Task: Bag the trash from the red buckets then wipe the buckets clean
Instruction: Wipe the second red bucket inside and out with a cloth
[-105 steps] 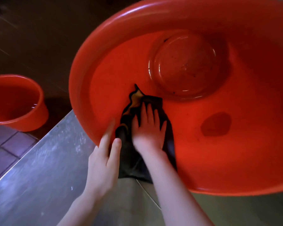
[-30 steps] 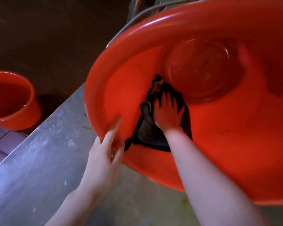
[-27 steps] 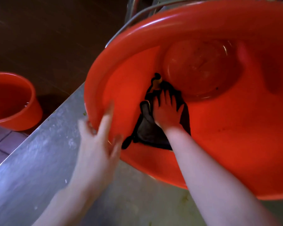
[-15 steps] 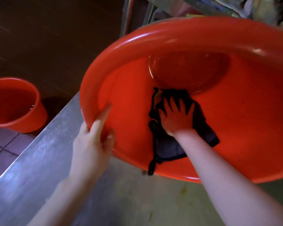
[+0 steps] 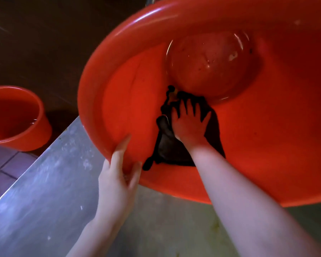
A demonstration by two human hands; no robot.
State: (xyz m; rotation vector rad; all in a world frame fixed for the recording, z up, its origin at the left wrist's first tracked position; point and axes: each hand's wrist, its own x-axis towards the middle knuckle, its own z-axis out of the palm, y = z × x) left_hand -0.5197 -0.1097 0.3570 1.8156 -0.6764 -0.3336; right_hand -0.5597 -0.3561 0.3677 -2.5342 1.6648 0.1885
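Note:
A large red bucket [image 5: 119, 93] is tipped toward me on a steel counter [image 5: 44, 201], its round bottom showing wet specks. My left hand [image 5: 119, 182] grips the bucket's near rim, thumb inside and fingers beneath. A dark cloth [image 5: 167, 145] lies against the lower inside wall. My right hand [image 5: 190, 123] presses flat on the cloth with fingers spread, just below the bucket's bottom.
A second, smaller red bucket [image 5: 43, 127] stands on the tiled floor at the left, below the counter's edge, with a little water in it. Dark floor lies beyond it. The counter surface shows stains near my right forearm.
My left hand shifted its hold along the rim and the bucket turned slightly. My right hand keeps rubbing the cloth over the inside wall near the bottom.

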